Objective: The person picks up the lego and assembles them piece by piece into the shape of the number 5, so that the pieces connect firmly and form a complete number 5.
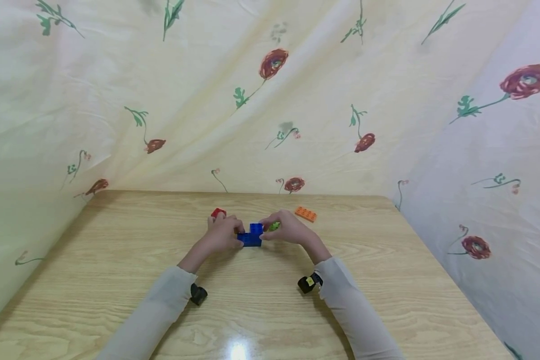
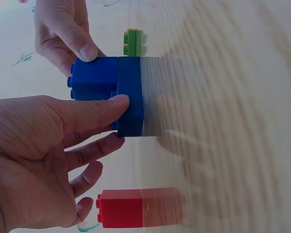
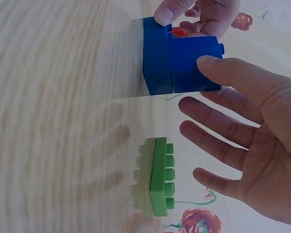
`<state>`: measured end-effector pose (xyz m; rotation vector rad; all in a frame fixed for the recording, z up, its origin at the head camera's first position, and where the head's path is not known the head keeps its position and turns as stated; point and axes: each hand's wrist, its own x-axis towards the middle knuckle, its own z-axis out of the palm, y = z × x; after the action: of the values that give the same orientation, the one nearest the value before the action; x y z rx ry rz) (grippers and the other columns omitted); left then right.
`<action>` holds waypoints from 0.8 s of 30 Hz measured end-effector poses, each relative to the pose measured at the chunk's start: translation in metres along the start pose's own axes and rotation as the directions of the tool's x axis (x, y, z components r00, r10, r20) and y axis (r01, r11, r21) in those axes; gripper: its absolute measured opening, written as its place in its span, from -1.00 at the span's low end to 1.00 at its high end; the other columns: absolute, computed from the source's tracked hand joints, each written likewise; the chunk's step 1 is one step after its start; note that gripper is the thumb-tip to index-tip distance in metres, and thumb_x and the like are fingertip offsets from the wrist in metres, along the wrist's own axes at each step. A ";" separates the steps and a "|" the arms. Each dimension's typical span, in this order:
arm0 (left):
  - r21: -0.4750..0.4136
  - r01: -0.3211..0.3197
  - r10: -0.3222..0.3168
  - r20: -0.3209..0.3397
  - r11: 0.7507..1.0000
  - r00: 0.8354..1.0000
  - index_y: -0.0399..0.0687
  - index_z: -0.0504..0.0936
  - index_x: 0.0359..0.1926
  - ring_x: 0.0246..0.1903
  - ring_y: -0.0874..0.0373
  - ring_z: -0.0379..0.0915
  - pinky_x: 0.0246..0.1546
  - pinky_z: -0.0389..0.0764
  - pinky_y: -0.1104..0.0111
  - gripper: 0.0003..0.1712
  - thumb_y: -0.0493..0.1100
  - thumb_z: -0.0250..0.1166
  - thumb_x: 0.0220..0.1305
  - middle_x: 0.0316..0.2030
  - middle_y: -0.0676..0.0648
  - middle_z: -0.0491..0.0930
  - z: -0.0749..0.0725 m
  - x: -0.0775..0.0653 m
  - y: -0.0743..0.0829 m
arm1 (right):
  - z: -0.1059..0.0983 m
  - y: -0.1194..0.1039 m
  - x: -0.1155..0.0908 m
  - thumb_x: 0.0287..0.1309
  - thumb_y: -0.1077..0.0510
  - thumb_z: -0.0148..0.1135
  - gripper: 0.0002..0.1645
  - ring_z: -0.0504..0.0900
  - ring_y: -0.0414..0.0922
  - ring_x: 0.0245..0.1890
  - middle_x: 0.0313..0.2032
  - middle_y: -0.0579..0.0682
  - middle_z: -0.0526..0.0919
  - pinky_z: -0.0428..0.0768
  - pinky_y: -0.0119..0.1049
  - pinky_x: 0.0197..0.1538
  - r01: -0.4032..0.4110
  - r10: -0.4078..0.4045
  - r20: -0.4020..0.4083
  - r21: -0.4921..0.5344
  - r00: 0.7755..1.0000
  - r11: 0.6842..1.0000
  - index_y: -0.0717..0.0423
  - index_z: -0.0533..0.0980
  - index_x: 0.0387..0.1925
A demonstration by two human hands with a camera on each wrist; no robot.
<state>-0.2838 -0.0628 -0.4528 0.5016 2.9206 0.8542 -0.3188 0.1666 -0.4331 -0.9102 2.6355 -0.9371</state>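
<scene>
Near the middle of the table, a long flat blue toy brick [image 1: 250, 240] lies on the wood. A taller blue brick [image 3: 190, 51] sits on its right end, studs up, with no clear gap between them in the wrist views. My left hand [image 1: 222, 234] pinches the flat brick's left end between thumb and fingers. With thumb and forefinger, my right hand [image 1: 289, 228] pinches the taller brick; its other fingers are spread in the right wrist view. Some of both bricks is hidden behind fingers.
A red brick [image 1: 218, 212] stands just beyond the left hand. A thin green brick [image 3: 160, 177] lies by the right hand, partly covered in the head view. Farther right lies an orange brick [image 1: 306, 214]. Flowered cloth [image 1: 216, 100] hangs behind the table [image 1: 252, 310].
</scene>
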 end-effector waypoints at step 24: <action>-0.033 0.017 -0.016 0.014 0.999 1.000 0.00 0.71 -0.22 -0.02 -0.05 0.23 0.09 0.08 -0.01 -0.76 -0.16 0.58 0.10 -0.19 0.01 0.59 0.001 0.003 -0.005 | 0.001 -0.007 -0.002 0.21 0.09 0.44 -0.55 0.65 -0.07 -0.06 -0.18 0.00 0.79 0.62 -0.18 0.01 -0.043 0.043 0.003 -0.012 0.999 0.999 0.18 0.67 0.10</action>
<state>-0.2884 -0.0653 -0.4562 0.4785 2.8894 0.8918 -0.3137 0.1636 -0.4296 -0.8538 2.6495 -0.9106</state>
